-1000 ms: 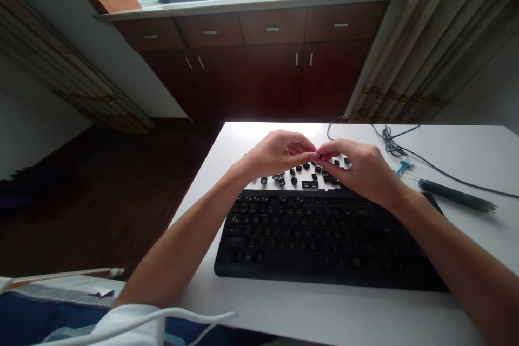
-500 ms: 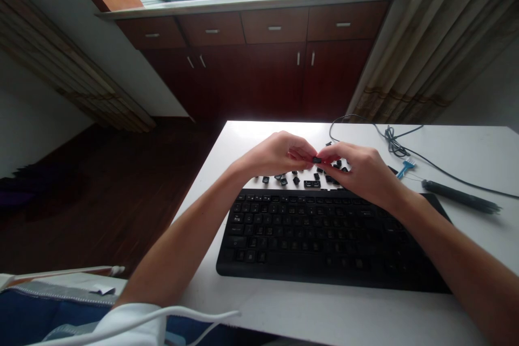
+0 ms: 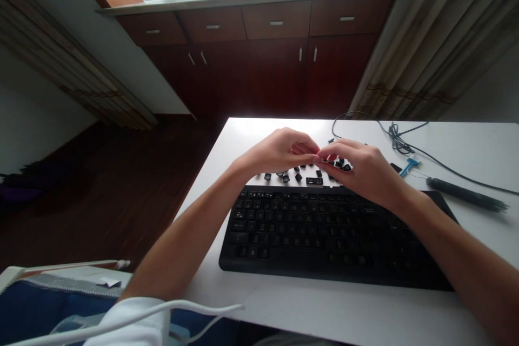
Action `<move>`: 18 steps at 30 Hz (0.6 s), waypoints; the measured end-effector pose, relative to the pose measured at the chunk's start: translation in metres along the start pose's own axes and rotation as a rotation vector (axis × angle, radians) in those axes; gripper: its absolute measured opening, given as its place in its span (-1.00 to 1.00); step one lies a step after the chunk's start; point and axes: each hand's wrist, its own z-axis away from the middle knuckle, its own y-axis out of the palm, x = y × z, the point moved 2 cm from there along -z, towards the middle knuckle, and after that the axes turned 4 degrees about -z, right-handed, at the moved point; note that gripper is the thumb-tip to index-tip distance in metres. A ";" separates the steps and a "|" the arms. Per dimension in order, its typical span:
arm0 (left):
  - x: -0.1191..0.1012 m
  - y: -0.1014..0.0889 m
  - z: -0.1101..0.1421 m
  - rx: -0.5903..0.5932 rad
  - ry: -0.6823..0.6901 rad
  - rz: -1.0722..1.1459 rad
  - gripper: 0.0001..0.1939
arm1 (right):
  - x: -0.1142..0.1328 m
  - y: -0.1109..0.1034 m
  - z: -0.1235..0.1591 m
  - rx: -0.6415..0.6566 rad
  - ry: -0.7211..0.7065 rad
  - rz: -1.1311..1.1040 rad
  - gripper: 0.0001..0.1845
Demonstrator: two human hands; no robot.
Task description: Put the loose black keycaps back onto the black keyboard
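Observation:
Above the far edge of the black keyboard (image 3: pixel 292 238), my left hand (image 3: pixel 281 148) and my right hand (image 3: pixel 363 167) meet fingertip to fingertip. Both are closed in a pinch on one small black keycap, which the fingers now almost wholly cover. Several loose keycaps (image 3: pixel 286 178) lie scattered on the white table under and around the hands. A longer black keycap (image 3: pixel 314 181) rests just behind the keyboard. Part of the scatter is hidden by my right hand, and my right forearm covers the keyboard's right side.
Right of the hands lie a small blue tool (image 3: pixel 410 164), a dark brush-like bundle (image 3: pixel 466 194) and a coiled black cable (image 3: pixel 399 140). A white cable (image 3: pixel 194 309) crosses near the white table's (image 3: pixel 324 308) left front corner. Wooden cabinets (image 3: pixel 275 70) stand beyond.
The keycap, visible between the fingertips before, is now covered as the fingers have closed in around it. The view has shifted slightly; the things on the table lie as before.

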 end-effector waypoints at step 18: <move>-0.002 -0.012 0.013 0.258 -0.083 -0.422 -0.80 | 0.004 0.005 0.003 0.424 0.173 -0.170 -0.70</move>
